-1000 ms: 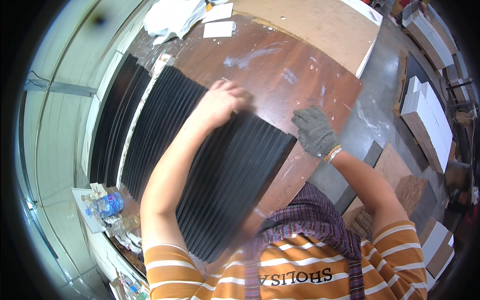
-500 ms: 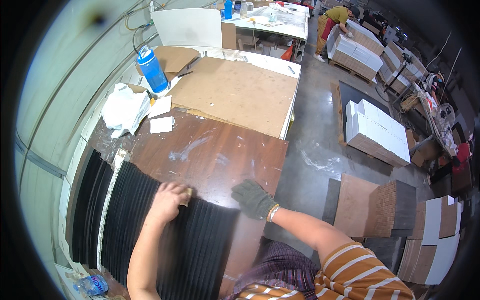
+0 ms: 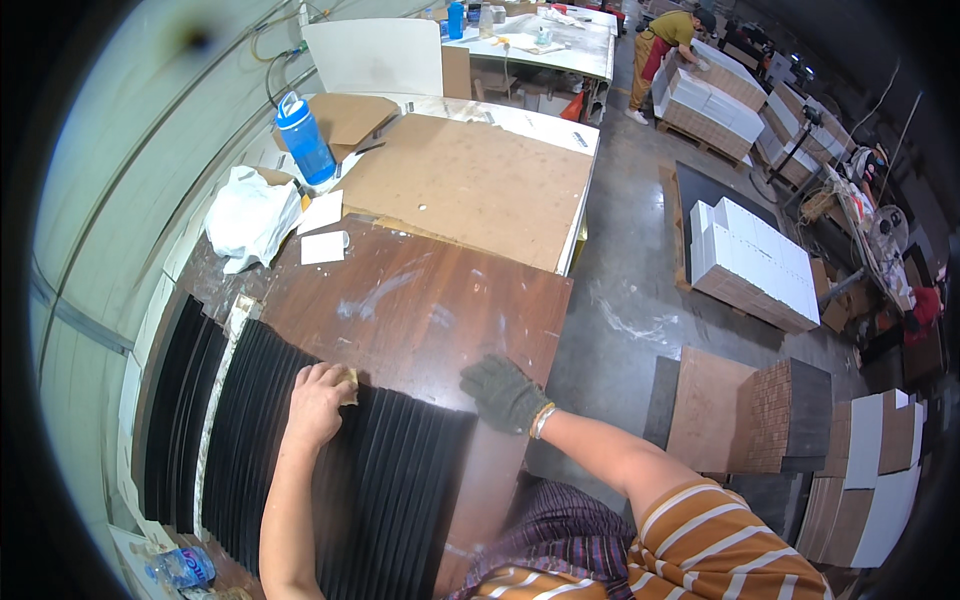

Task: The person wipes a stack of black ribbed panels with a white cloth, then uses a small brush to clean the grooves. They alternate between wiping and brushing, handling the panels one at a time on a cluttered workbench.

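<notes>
Rows of long black strips (image 3: pixel 400 480) lie side by side on a brown wood-grain board (image 3: pixel 480 300). My bare left hand (image 3: pixel 316 402) is closed on a small yellowish pad (image 3: pixel 349 386), pressed at the far ends of the strips; the pad is mostly covered by my fingers, and its exact kind cannot be made out. My right hand (image 3: pixel 503 392), in a dark grey-green knit glove, rests flat on the board just past the right edge of the strips. Its fingers point left and hold nothing.
A white strip (image 3: pixel 222 380) divides the black strips at left. Farther back are a white plastic bag (image 3: pixel 250 220), a blue bottle (image 3: pixel 306 140) and a cardboard sheet (image 3: pixel 470 185). Pallets of white boxes (image 3: pixel 755 262) stand on the floor at right; a co-worker (image 3: pixel 662 55) bends over another stack.
My left hand has slid left across the strip ends with the yellowish pad. My right hand has stayed almost in place.
</notes>
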The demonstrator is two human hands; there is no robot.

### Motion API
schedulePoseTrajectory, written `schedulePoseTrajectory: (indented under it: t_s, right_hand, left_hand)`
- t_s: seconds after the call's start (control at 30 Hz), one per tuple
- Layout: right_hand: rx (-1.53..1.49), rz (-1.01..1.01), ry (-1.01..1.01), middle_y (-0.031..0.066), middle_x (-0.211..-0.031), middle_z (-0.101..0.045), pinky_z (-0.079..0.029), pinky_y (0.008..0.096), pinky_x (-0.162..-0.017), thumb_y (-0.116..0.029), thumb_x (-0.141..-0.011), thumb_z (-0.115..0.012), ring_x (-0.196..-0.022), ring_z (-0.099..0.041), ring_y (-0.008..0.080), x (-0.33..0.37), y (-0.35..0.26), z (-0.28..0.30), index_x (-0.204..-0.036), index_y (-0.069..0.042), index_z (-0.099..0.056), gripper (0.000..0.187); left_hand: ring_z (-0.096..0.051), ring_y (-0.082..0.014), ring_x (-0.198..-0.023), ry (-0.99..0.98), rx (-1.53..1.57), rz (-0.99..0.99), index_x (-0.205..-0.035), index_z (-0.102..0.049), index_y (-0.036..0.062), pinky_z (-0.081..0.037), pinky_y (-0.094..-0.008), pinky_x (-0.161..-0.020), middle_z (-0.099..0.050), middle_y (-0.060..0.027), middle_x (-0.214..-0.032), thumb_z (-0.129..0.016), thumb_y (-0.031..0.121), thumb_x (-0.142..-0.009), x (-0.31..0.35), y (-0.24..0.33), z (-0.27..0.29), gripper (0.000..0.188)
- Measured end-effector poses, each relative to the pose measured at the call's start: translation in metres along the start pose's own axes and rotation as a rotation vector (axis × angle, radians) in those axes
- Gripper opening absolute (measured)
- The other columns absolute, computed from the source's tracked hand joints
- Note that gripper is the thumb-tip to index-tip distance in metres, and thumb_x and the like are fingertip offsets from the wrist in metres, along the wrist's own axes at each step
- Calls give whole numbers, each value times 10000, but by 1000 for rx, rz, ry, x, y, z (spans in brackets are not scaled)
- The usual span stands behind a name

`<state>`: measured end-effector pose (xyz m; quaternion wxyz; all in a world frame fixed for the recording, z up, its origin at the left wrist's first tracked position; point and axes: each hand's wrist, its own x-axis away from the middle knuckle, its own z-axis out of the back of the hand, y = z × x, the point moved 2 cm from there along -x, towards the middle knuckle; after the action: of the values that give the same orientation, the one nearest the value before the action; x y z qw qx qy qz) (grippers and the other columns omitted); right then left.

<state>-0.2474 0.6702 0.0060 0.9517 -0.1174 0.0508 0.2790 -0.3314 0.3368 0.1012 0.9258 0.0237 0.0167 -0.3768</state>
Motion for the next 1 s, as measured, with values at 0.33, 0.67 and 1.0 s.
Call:
schedulePoseTrajectory:
  t_s: [0.33, 0.67, 1.0]
  right_hand:
    - [-11, -3, 40, 100, -1361, -631, -410, 417, -1092, -166, -854, -625, -1221, -582, 272, 2, -2, 4, -1244, -88, -675, 401]
    - [-99, -12, 95, 199, -1355, -649, -416, 512, -1144, -134, -844, -640, -1252, -590, 394, 0, 6, -13, -1227, -43, -694, 397]
    - [-441, -76, -8, 123, -1537, -543, -244, 483, -1284, -221, -839, -707, -1473, -437, 315, 7, 6, -11, -1448, -120, -601, 627]
  left_hand:
    - [-574, -335, -1254, 29, 80, 335, -1178, -773, 110, -466, -453, -1070, -640, -130, -1391, -714, 17, -807, 1, 25, -2, 387]
    - [-580, -321, -1282, -67, 106, 612, -1209, -770, 109, -464, -445, -1085, -644, -117, -1402, -748, 25, -839, 180, 49, 13, 380]
    - [-650, -349, -1127, -450, -77, 1031, -1055, -810, 77, -513, -480, -976, -724, -134, -1260, -762, 83, -831, 352, 89, 52, 229]
